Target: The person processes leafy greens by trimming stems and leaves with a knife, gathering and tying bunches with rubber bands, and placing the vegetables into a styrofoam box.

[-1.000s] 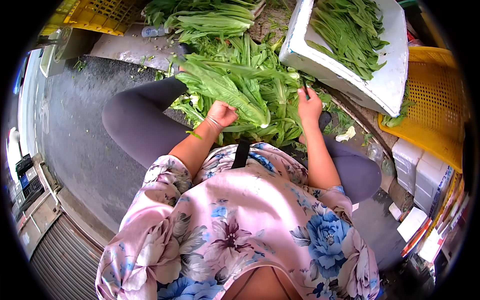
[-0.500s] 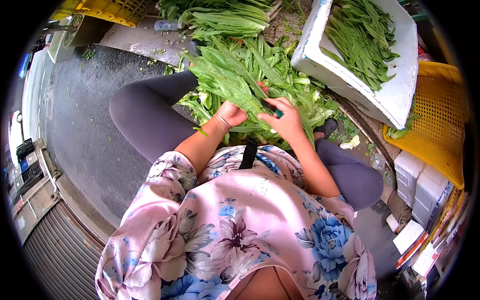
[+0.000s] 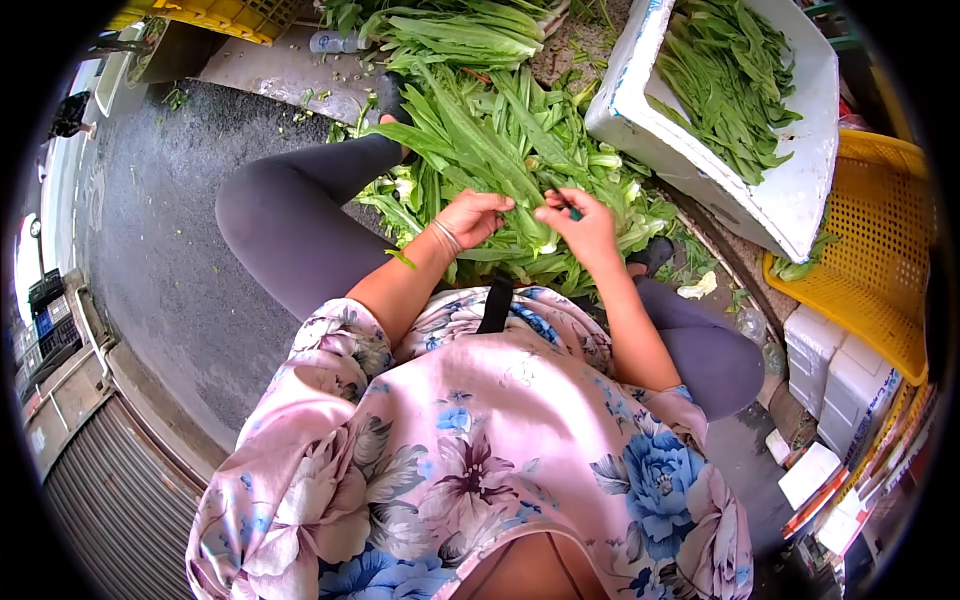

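Note:
In front of my lap, a long-leaved lettuce plant lies with its leaves pointing away from me and its pale cut base towards me. My left hand, a bracelet on its wrist, pinches the edge of a leaf with thumb and fingers. My right hand is closed around a small green-handled knife, mostly hidden by the fingers; its thumb and fingertips touch the lettuce near the base. Beneath both hands spreads a heap of loose lettuce leaves.
A white foam box with trimmed leaves leans at the upper right, beside a yellow plastic basket. More lettuce is stacked at the top, near a plastic bottle. White foam blocks stand at the right. Wet pavement lies left.
The lettuce has come lower and upright between my hands, its pale base now showing. My left hand has shifted slightly up and right to a leaf edge; my right hand has turned its fingertips inward.

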Available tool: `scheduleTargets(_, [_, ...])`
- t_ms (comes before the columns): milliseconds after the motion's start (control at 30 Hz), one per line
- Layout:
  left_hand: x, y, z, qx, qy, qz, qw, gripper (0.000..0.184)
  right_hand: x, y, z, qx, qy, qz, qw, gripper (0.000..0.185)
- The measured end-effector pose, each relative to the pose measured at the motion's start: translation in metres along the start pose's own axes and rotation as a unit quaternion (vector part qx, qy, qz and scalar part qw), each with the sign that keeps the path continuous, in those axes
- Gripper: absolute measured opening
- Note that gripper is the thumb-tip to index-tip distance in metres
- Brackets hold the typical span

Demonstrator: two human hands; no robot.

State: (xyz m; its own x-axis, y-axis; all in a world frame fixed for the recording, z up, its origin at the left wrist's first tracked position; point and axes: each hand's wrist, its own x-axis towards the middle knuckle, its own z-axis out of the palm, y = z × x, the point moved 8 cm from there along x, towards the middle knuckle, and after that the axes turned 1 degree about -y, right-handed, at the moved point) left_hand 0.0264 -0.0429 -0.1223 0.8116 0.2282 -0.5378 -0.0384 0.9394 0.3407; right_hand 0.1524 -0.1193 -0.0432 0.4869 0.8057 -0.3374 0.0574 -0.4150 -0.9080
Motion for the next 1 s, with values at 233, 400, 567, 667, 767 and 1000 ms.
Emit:
scheduleTargets(233, [0.0, -0.002, -0.002, 0.031, -0.006, -0.006, 0.999, 0.025, 0.011, 0.025, -0.009, 0.012, 0.017, 0.009, 1.0, 0.02])
scheduleTargets(400, [-0.003, 0.001, 0.007, 0.033, 0.002, -0.013, 0.999, 0.027, 0.015, 0.035, -0.018, 0.101, 0.079, 0.003, 0.992, 0.016])
scheduleTargets(567, [-0.007, 0.006, 0.017, 0.047, -0.015, -0.001, 0.999, 0.03, 0.015, 0.04, -0.019, 0.131, 0.058, 0.028, 0.989, 0.017])
scheduleTargets(667, [-0.007, 0.006, 0.021, 0.053, -0.016, 0.001, 0.998, 0.031, 0.005, 0.045, -0.013, 0.175, 0.026, 0.152, 0.972, 0.026])
scheduleTargets(767, [-0.006, 0.007, 0.014, 0.076, 0.037, -0.011, 0.996, 0.034, 0.003, 0.03, 0.0, 0.105, -0.066, 0.029, 0.992, 0.049])
scheduleTargets(1000, [-0.004, 0.004, 0.006, 0.055, 0.103, 0.009, 0.993, 0.043, -0.009, 0.054, -0.007, 0.203, -0.092, 0.209, 0.952, 0.057])
